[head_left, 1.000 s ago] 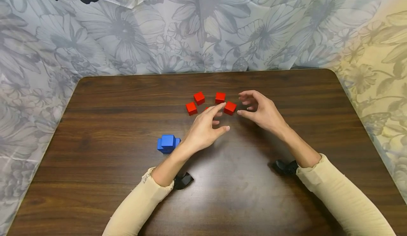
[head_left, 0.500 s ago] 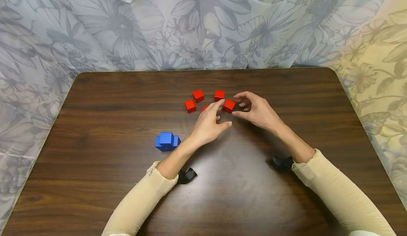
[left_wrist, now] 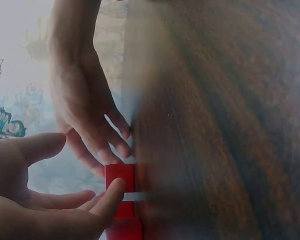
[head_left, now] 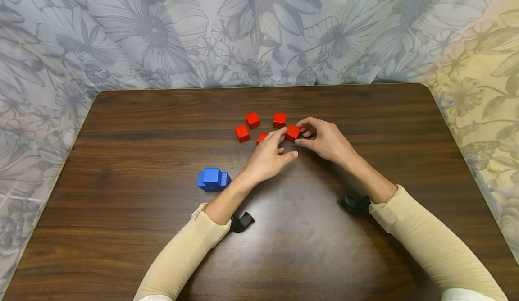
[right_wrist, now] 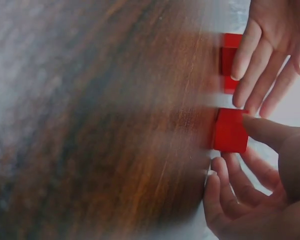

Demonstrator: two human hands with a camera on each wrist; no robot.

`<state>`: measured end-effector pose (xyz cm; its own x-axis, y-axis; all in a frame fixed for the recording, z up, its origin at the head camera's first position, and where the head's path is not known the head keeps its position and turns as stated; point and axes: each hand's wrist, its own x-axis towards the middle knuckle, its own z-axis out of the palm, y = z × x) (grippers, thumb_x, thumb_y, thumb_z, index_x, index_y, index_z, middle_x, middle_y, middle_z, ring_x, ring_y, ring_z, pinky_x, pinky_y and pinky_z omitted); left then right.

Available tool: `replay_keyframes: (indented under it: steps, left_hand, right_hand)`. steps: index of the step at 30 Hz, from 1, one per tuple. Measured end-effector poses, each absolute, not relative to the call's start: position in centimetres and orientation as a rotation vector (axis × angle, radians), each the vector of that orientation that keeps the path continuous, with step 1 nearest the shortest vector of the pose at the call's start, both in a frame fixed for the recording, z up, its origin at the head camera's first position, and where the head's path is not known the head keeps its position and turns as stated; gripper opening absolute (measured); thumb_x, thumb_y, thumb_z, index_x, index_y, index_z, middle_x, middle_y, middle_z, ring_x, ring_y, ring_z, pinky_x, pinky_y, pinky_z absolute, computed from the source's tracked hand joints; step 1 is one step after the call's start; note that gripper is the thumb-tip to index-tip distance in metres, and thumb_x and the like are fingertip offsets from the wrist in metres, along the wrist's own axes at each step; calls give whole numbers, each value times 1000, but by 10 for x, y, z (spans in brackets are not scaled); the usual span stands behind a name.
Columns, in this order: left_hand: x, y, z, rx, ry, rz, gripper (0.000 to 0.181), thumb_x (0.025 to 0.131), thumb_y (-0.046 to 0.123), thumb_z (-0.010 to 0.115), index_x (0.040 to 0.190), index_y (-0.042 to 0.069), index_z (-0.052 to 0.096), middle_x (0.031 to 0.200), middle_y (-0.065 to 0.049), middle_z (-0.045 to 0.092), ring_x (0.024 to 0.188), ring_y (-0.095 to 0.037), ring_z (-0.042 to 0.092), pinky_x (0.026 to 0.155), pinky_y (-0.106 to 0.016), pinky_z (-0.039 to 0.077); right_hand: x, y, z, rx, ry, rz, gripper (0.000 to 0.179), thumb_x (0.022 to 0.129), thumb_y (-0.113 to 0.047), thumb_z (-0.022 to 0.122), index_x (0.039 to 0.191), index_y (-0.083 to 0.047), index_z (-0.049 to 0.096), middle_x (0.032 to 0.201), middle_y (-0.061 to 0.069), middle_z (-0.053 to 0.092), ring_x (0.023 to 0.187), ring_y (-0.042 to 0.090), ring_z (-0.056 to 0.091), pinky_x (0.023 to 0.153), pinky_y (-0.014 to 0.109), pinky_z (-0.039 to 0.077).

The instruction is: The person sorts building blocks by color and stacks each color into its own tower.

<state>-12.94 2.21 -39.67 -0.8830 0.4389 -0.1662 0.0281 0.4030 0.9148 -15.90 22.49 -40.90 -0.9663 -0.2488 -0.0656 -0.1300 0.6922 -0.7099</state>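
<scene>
At the right end of a loose group of several red cubes, my right hand (head_left: 330,143) pinches one red cube (head_left: 293,133) between thumb and fingers. In the right wrist view the thumb lies against this cube (right_wrist: 231,131), its fingers on the other side. My left hand (head_left: 265,161) hovers beside that cube, fingers extended, thumb apart, holding nothing. Its index fingertip is close to the cube's left side; whether they touch I cannot tell. Partly behind the left hand is another red cube (head_left: 261,138). Further red cubes (head_left: 242,133) lie behind and to the left.
A small stack of blue blocks (head_left: 211,177) stands left of my left forearm. Everything rests on a dark wood-grain table (head_left: 142,148). A flowered cloth (head_left: 259,30) hangs behind the table's far edge.
My right hand has moved left, from beside the nearest red cube to a hold on it. The left hand has shifted slightly right. The red cubes and blue blocks keep their arrangement.
</scene>
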Motion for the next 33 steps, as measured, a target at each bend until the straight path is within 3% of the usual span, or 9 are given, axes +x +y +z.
replay_keyframes:
  steps: [9,20,33]
  left_hand:
    - [-131,21,-401,387,2269,1479,69,96,18,67,153,2,32,153,-12,38,137,-23,45,100,-26,49]
    - [-133,28,-402,365,2351,1453,58,96,17,66,148,4,43,147,-11,46,126,-25,56,99,-28,50]
    - [-133,30,-404,414,2405,1579,40,93,5,66,133,2,59,127,-13,58,111,-22,65,86,-18,54]
  right_hand:
    - [-161,222,-411,-349,2793,-1078,34,85,-22,80,114,-8,67,101,8,70,93,22,66,83,40,54]
    - [-159,228,-412,-412,2789,-1081,30,89,-19,77,115,-8,67,99,8,70,90,21,65,80,38,55]
    - [-151,239,-406,-444,2737,-1203,30,87,-16,79,114,-11,69,97,1,71,86,12,67,72,19,51]
